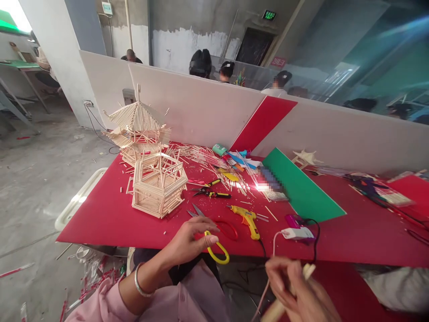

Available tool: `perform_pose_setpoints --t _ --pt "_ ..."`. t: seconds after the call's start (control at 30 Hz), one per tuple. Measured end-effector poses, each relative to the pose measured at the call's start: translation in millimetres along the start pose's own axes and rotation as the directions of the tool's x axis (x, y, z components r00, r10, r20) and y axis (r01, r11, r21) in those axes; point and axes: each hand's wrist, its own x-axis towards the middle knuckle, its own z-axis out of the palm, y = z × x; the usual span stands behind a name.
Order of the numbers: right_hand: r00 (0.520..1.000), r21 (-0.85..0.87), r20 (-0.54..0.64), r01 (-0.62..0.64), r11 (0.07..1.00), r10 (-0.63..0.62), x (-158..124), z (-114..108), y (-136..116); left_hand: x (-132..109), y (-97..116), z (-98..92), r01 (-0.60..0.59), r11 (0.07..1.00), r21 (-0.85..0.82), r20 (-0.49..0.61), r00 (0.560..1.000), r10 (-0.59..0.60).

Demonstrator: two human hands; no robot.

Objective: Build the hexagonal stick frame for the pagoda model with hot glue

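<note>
Wood (273, 311) in our right hand (295, 286), scissors (226, 258) by our left hand (192, 239)!
Look at it: pale and straw-coloured, slanting through our curled right fingers, held snugly just off the near edge of the red table (110, 219); one end pokes out past the thumb, the other runs low toward the bottom of our view, and with this blur we cannot tell one piece from a bundle. Over on the left, thumb and fingers sit loosely apart near the yellow and red handle loops; whether we touch them, we cannot tell. Beyond, we have a six-sided stick frame (150, 199), layered walls, open lattice above, and a yellow glue gun (247, 218) lying to its right.
</note>
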Motion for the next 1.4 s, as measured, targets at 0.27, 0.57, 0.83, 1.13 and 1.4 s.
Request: perform_pose_setpoints --t 0.27,0.57,0.83,1.13,1.4 --pt "0.955 0.607 0.216 0.029 0.794 -0.201 77 149 -51 -24 -9 -9.0 0.300 0.864 -0.404 -0.175 0.902 -0.395" --pt "0.986 0.196 0.162 0.012 0.980 -0.044 95 122 -6 -36 -35 -18.1 0.327 0.906 -0.269 -0.293 0.868 -0.400" --pt "0.997 0.010 0.009 0.079 0.997 -0.079 144 116 -5 -45 -39 -20.0 0.361 0.911 -0.199 -0.365 0.835 -0.411" --pt "0.934 -0.183 0.355 0.020 0.983 0.047 177 173 23 -48 -30 -23.3 0.363 0.910 -0.201 -0.312 0.857 -0.411" --pt "0.969 -0.412 0.219 0.198 0.889 -0.115 131 127 12 -47 -23 -24.2 0.266 0.939 -0.220 -0.264 0.910 -0.320"
